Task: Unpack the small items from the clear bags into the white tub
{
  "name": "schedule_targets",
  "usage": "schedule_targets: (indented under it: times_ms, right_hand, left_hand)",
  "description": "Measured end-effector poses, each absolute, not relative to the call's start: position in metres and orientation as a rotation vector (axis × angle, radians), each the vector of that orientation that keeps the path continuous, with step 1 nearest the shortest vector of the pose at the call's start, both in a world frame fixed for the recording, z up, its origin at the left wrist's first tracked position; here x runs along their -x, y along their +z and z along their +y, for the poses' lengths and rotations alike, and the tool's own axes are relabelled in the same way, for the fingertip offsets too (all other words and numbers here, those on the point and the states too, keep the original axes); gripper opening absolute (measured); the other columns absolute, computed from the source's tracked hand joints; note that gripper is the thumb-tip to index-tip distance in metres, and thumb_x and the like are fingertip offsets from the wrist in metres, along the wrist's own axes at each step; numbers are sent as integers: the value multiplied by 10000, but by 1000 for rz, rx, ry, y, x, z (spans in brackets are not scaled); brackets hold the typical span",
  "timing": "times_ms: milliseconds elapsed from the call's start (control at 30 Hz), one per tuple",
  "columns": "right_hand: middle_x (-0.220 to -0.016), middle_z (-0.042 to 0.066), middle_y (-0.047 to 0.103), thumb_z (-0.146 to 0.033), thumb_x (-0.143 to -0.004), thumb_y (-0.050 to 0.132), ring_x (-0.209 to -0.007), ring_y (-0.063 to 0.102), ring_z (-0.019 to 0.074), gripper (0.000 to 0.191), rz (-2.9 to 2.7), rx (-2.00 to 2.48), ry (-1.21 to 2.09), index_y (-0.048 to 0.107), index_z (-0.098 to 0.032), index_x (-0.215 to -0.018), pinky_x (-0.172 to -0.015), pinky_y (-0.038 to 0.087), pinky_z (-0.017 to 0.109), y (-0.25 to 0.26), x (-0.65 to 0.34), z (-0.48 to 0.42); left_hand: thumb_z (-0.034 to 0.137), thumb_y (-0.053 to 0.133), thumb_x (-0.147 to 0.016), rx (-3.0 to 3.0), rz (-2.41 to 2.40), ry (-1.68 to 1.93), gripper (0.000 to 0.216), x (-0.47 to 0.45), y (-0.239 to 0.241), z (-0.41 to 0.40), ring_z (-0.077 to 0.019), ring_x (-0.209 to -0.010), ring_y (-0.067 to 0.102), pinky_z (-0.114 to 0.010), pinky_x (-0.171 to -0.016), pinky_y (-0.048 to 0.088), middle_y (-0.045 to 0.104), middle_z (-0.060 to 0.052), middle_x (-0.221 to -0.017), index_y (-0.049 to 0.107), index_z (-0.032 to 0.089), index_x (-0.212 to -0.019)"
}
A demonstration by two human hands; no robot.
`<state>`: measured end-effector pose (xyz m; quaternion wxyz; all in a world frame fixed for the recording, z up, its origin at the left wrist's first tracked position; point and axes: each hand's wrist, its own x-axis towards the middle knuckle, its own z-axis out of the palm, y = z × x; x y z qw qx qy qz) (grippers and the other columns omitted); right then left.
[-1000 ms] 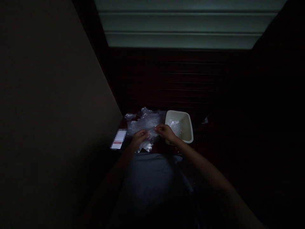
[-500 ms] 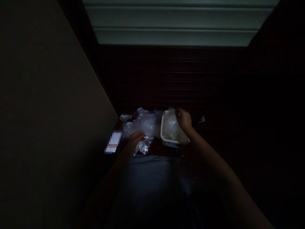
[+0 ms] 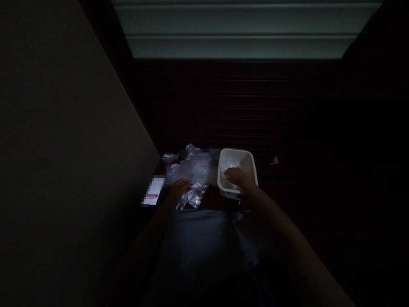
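Observation:
The scene is very dark. My left hand rests on a heap of crumpled clear plastic bags on a dark tabletop, fingers curled over the plastic. My right hand reaches into a white rectangular tub to the right of the heap, over clear plastic lying inside it. Whether the right fingers grip the plastic is too dim to make out.
A small white card with red print lies left of the heap by a beige wall. A dark slatted panel rises behind the table under a pale ledge. A small pale scrap sits right of the tub. My grey-clothed lap is below.
My right hand left the heap, went to the tub's far rim with plastic, then drew back down into the tub. The left hand stayed on the heap.

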<state>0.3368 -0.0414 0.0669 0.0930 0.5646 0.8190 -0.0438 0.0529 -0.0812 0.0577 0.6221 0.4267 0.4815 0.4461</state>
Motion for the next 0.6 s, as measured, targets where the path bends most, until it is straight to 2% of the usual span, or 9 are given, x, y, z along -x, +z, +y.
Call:
schedule_targets:
  times_ms: [133, 333, 467, 600]
  right_hand:
    - [-1068, 108, 571, -214, -773, 425, -921, 553, 201, 312, 2366, -1788, -255, 552, -172, -1055, -747, 406, 283, 60, -343, -42]
    - [-1104, 98, 549, -167, -784, 410, -985, 515, 180, 328, 2430, -1974, -303, 532, -168, -1088, -823, 370, 262, 76, -333, -41]
    - [-1066, 117, 549, -166, -813, 348, -958, 511, 187, 310, 2523, -2119, -193, 538, -134, -1057, -806, 362, 252, 104, -309, -44]
    - [-1022, 130, 538, -171, -821, 316, -952, 483, 206, 307, 2601, -2215, -11, 520, -125, -1046, -801, 346, 275, 126, -281, -53]
  left_hand:
    - [309, 650, -579, -1032, 1120, 1015, 238, -53, 56, -80, -160, -703, 579, -286, -659, 451, 620, -51, -779, 573, 174, -759]
    - [309, 604, -612, -1140, 1152, 977, 238, -50, 43, -74, -146, -662, 569, -285, -651, 436, 606, -46, -748, 558, 151, -784]
    - [270, 529, -660, -1621, 1304, 928, 120, -48, 41, -64, -161, -687, 536, -276, -656, 416, 580, -30, -696, 567, 171, -717]
    - [199, 426, -737, -2150, 1464, 751, 160, -47, 46, -58, -181, -810, 515, -299, -775, 376, 579, -63, -813, 581, 179, -771]
